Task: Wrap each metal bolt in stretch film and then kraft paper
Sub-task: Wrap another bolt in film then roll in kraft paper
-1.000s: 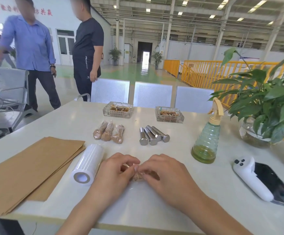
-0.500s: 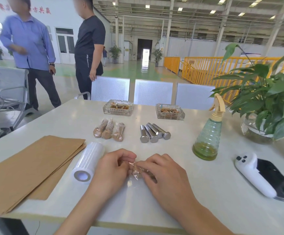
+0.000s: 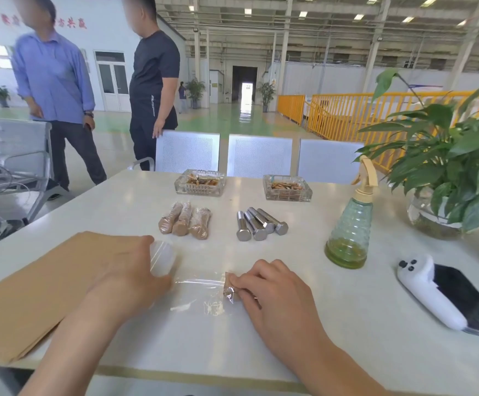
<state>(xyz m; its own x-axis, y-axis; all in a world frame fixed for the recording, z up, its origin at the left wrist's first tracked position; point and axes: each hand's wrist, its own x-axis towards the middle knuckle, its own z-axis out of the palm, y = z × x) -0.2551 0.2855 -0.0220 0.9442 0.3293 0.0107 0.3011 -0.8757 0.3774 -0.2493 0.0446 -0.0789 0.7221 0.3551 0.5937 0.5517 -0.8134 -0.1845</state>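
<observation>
My left hand (image 3: 124,270) grips the white stretch film roll (image 3: 162,260) at the near left of the table. A clear sheet of film (image 3: 198,290) runs from the roll to my right hand (image 3: 272,290). My right hand holds a paper-wrapped bolt (image 3: 229,285) down on the table, its brown end showing at my fingertips. Three wrapped bolts (image 3: 185,222) lie side by side farther back. Several bare metal bolts (image 3: 259,224) lie to their right. A stack of kraft paper sheets (image 3: 32,292) covers the near left corner, partly under my left arm.
Two glass ashtrays (image 3: 199,182) (image 3: 286,187) stand at the back. A green spray bottle (image 3: 349,232), a potted plant (image 3: 455,172), a white controller (image 3: 426,292) and a phone (image 3: 472,301) occupy the right. Metal chairs (image 3: 258,155) line the far edge; two people (image 3: 55,90) stand beyond.
My hands, together on the bolt before, have parted. The left hand moved left onto the film roll and a stretch of film now spans between the roll and the bolt.
</observation>
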